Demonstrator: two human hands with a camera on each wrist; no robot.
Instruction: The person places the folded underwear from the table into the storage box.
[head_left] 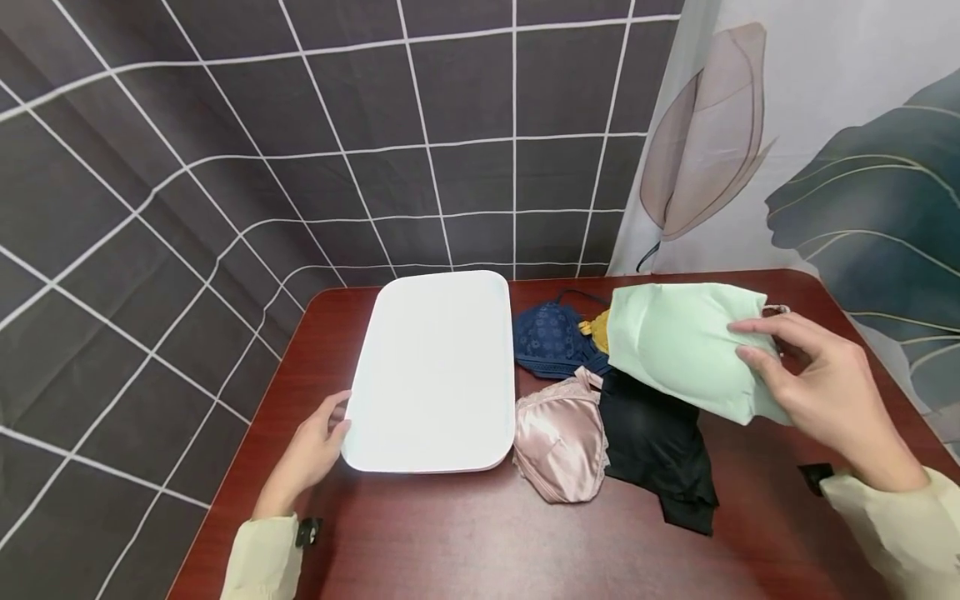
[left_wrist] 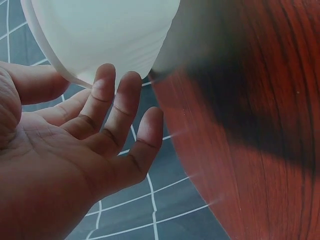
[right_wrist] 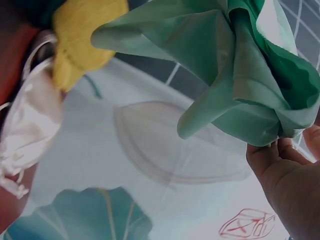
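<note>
Sleeves: cream cuffs are poking in from the bottom corners, and a black strap is sitting at the left one.
Left hand: the fingers are curling loosely round the left edge of the white panel, thumb at the rim; no idea how firm that hold is.
Right hand: thumb and fingers are closing on the right end of the mint bra, so yeah, a proper pinch with cloth in between.
Mint bra: it's hanging out leftward from those fingers, partly covering the black and yellow stuff; can't tell if it's touching them.
Pink satin bra: lying on the bench, lace trim showing, right up beside the white panel.
Black garment: lying folded just right of the pink one, its far part hiding under the mint.
White panel: rounded corners, looking like a lid or tray, taking up the middle left.
Navy lace bra: resting behind the pink one.
Yellow garment: peeking out between navy and mint.
Bench: reddish-brown wood grain, carrying the pile.
Backdrop: dark grid curtain hanging behind, leaf-print curtain hanging at right.
</note>
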